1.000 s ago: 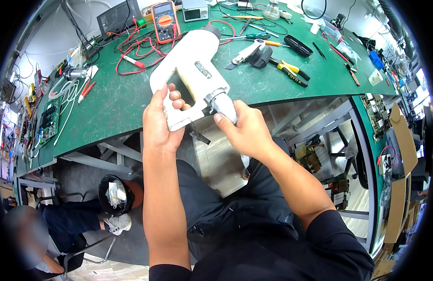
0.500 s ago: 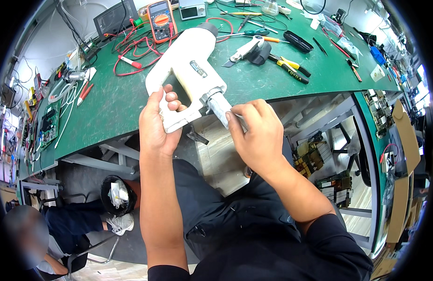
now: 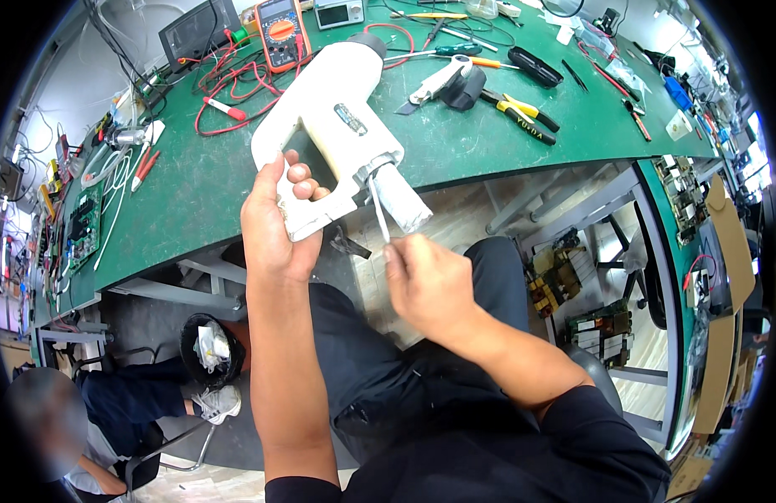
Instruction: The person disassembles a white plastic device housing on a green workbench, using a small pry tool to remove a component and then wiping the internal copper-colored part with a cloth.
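The right hand (image 3: 430, 285) is no longer wrapped around the grey cylinder (image 3: 402, 201) at the base of the white tool (image 3: 329, 126); it has dropped lower, toward the lap, and now pinches only the thin white cord (image 3: 378, 210) hanging beside it. The cylinder, covered before, shows bare. The left hand (image 3: 275, 226) has tipped the tool so its barrel lies farther over the worktop (image 3: 195, 193).
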`<state>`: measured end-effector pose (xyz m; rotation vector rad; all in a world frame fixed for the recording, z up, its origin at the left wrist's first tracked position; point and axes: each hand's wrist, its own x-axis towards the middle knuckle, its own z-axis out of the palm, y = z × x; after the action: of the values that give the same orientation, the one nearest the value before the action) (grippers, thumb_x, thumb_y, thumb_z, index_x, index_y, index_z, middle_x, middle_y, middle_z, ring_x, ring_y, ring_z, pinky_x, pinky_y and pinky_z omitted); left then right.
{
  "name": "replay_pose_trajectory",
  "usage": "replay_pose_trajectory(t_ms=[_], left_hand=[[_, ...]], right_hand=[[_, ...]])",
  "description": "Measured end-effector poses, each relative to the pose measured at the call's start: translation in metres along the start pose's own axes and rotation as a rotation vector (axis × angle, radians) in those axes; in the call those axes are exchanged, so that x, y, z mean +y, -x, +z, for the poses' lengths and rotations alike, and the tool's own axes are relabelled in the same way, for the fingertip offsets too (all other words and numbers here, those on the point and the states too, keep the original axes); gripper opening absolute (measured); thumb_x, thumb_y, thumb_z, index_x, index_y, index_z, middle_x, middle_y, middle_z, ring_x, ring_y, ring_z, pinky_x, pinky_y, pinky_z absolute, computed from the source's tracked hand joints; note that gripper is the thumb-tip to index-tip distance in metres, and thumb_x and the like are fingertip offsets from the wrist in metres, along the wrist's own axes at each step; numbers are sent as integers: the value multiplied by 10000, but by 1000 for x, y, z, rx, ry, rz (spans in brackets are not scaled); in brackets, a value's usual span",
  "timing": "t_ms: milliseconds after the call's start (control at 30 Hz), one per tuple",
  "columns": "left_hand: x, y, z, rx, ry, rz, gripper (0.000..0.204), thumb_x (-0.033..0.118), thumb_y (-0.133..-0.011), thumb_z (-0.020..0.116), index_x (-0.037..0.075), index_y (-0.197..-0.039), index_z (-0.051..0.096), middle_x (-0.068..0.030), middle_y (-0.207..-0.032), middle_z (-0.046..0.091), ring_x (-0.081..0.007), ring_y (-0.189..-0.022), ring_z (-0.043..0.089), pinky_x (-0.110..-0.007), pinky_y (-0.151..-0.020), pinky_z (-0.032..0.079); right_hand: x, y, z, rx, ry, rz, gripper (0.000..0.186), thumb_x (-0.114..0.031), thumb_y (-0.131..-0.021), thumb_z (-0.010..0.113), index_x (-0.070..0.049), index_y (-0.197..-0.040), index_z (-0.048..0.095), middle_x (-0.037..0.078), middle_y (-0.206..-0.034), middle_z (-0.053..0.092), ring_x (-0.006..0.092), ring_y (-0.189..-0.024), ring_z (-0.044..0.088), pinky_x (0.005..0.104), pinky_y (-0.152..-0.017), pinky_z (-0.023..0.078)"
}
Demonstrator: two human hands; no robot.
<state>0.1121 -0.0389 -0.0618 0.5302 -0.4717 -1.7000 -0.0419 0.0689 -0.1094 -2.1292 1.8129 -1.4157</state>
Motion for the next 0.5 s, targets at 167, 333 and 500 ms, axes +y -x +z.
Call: replay_pose_trajectory(t_ms=[167, 333, 500], left_hand=[[-5, -10, 6, 1, 2, 50, 198, 166, -1038, 577, -5, -1128, 537, -27, -845, 570, -88, -706, 549, -254, -660, 464], [5, -11, -1, 16, -12, -24, 196, 176, -1048, 545, 11, -1147, 507, -34, -847, 569, -107, -709, 551, -311, -695, 460], [10, -7, -2, 47, -99, -25, 224, 186, -1054, 547, -26, -1128, 536, -58, -888, 593, -126, -759, 596, -321, -727, 510]], right_hand=[[11, 70, 8, -365, -68, 64, 167, -125, -919, 671, -23, -843, 564, 164, -675, 634, 354, -587, 651, 449, -533, 515], [48, 92, -3, -236, -38, 230, 110, -122, -929, 680, -43, -884, 618, 151, -746, 670, 356, -682, 676, 450, -597, 541], [53, 38, -35, -34, -150, 162, 80, -30, -923, 665, -2, -997, 672, 174, -797, 667, 351, -681, 673, 403, -611, 526]])
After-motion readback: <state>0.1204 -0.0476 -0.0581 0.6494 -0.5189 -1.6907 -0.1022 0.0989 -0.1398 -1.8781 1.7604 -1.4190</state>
